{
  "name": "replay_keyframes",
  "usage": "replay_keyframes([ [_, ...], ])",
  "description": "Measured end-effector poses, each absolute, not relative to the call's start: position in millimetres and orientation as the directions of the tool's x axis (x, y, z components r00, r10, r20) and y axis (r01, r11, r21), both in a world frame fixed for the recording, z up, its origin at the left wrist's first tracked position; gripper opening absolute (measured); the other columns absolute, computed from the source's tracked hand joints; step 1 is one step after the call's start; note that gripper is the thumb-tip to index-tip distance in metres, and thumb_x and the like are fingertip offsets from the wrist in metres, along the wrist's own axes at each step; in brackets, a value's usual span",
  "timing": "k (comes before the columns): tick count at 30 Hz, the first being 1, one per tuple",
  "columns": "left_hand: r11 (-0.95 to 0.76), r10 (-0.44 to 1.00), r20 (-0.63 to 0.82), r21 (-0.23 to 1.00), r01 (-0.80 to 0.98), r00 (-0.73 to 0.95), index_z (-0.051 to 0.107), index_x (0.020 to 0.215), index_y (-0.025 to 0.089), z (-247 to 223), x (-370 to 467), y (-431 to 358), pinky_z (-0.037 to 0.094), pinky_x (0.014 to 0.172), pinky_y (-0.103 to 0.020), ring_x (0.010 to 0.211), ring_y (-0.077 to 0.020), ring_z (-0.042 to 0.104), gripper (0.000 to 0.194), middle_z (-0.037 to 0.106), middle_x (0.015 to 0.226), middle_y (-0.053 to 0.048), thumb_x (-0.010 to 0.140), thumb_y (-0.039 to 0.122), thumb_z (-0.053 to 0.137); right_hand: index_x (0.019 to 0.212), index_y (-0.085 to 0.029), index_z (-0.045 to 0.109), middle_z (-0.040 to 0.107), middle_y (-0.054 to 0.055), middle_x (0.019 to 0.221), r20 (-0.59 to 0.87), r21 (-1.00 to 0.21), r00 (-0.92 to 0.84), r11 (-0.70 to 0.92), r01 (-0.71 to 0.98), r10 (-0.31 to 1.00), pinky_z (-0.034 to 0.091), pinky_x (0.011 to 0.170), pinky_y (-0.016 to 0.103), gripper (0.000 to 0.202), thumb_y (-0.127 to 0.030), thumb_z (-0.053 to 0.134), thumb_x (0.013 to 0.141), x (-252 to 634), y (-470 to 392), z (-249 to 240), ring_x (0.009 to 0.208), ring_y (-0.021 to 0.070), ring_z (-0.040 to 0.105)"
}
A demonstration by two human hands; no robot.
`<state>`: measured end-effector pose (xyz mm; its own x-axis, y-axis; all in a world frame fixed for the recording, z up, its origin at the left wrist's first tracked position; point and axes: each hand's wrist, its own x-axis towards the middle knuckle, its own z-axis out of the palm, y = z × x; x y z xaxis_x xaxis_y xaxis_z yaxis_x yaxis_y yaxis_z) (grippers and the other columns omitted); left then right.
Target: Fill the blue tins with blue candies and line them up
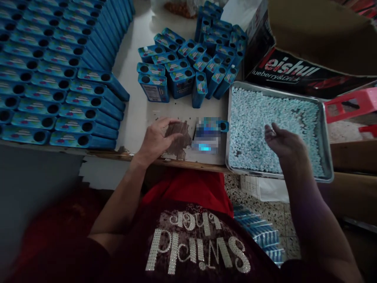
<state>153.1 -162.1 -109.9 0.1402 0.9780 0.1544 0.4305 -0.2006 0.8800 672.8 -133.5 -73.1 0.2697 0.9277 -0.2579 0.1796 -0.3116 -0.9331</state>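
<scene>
My left hand [153, 140] is held over the table edge, thumb and fingers apart, with nothing between them. Just right of it a blue box [224, 126] with a round hole lies partly hidden by a pixelated patch. My right hand [285, 144] is above a metal tray [329, 157], its fingers curled together around what look like a few small pale candies. The tray is spread with many light-blue and white candies [250, 118]. Behind the left hand stand several blue boxes [182, 83] with round holes in their tops; a few have white pieces at the hole.
Rows of blue boxes [97, 88] fill the table's left side. A black open carton [290, 72] stands behind the tray, beside a red plastic piece [352, 104]. A clear bag [182, 8] with brown contents is at the back. Wrapped blue packs [259, 232] lie below the table.
</scene>
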Motion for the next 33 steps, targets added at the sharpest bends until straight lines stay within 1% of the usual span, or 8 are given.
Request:
replay_keyframes([
  [3,-0.209,0.977,0.164,0.858,0.470,0.136,0.084,0.133,0.022,-102.7,155.1,-160.8,0.065,0.121,-0.052,0.130,-0.0315,0.081,0.040,0.086,0.135,-0.010,0.095,0.021,0.094,0.101,-0.033,0.076,0.075,0.010,0.114,-0.321,-0.924,0.215,-0.355,0.141,0.922,0.077,0.075,0.043,0.040,-0.024,0.087,0.064,668.3,-140.4,-80.6,0.095,0.0277,0.075],
  [7,-0.239,0.971,0.191,0.822,0.517,0.144,0.081,0.137,0.022,-83.3,163.1,-159.1,0.064,0.122,-0.050,0.133,-0.0305,0.080,0.045,0.085,0.139,-0.010,0.095,0.020,0.094,0.097,-0.032,0.079,0.079,0.010,0.108,-0.284,-0.949,0.140,-0.299,0.102,0.949,0.077,0.067,0.037,0.026,-0.033,0.095,0.076,629.3,-131.3,-70.5,0.096,0.0281,0.079],
  [13,-0.400,0.916,0.306,0.724,0.561,0.259,0.078,0.141,0.022,-65.6,184.4,-149.9,0.065,0.118,-0.047,0.134,-0.0314,0.079,0.050,0.084,0.139,-0.010,0.094,0.015,0.095,0.083,-0.024,0.079,0.080,0.003,0.086,-0.400,-0.916,0.026,-0.400,0.013,0.916,0.048,0.043,0.013,0.044,-0.045,0.114,0.066,573.9,-124.8,-41.0,0.058,0.0070,0.056],
  [17,-0.510,0.858,0.330,0.629,0.587,0.393,0.074,0.150,0.019,-63.1,212.4,-140.9,0.059,0.128,-0.054,0.143,-0.0362,0.074,0.064,0.080,0.148,-0.014,0.092,0.015,0.100,0.081,-0.021,0.082,0.079,0.003,0.077,-0.343,-0.939,-0.011,-0.342,0.043,0.939,0.042,0.041,0.015,0.047,-0.042,0.116,0.058,560.9,-129.3,-35.2,0.053,0.0056,0.053],
  [20,-0.546,0.833,0.299,0.574,0.610,0.465,0.069,0.159,0.018,-58.1,234.4,-137.4,0.056,0.133,-0.055,0.150,-0.0379,0.071,0.077,0.076,0.157,-0.015,0.089,0.009,0.100,0.084,-0.020,0.084,0.081,0.006,0.079,-0.300,-0.953,0.016,-0.301,0.042,0.954,0.041,0.040,0.018,0.046,-0.044,0.116,0.062,553.2,-131.9,-27.9,0.050,0.0067,0.054],
  [23,-0.473,0.876,0.244,0.599,0.646,0.416,0.067,0.161,0.022,-56.0,246.3,-137.6,0.059,0.131,-0.056,0.149,-0.0387,0.072,0.082,0.076,0.158,-0.013,0.087,0.004,0.099,0.086,-0.022,0.085,0.084,0.007,0.083,-0.241,-0.970,-0.011,-0.240,0.041,0.970,0.045,0.041,0.021,0.042,-0.049,0.114,0.070,533.1,-133.1,-11.0,0.050,0.0087,0.058],
  [27,-0.346,0.927,0.167,0.723,0.598,0.335,0.070,0.155,0.027,-67.4,242.8,-140.8,0.064,0.122,-0.055,0.142,-0.0385,0.077,0.078,0.080,0.151,-0.012,0.086,0.014,0.104,0.096,-0.021,0.091,0.088,0.009,0.094,-0.170,-0.984,-0.107,-0.164,0.069,0.980,0.057,0.047,0.026,0.040,-0.050,0.110,0.075,491.4,-131.9,3.0,0.054,0.0125,0.067],
  [33,-0.276,0.942,0.133,0.831,0.484,0.308,0.073,0.152,0.031,-87.4,232.1,-135.9,0.062,0.121,-0.055,0.142,-0.0377,0.077,0.076,0.080,0.153,-0.010,0.085,0.021,0.106,0.108,-0.025,0.095,0.082,0.003,0.077,-0.219,-0.969,-0.206,-0.188,0.158,0.954,0.072,0.063,0.037,0.035,-0.048,0.104,0.083,470.3,-132.6,-12.1,0.062,0.0205,0.078],
])
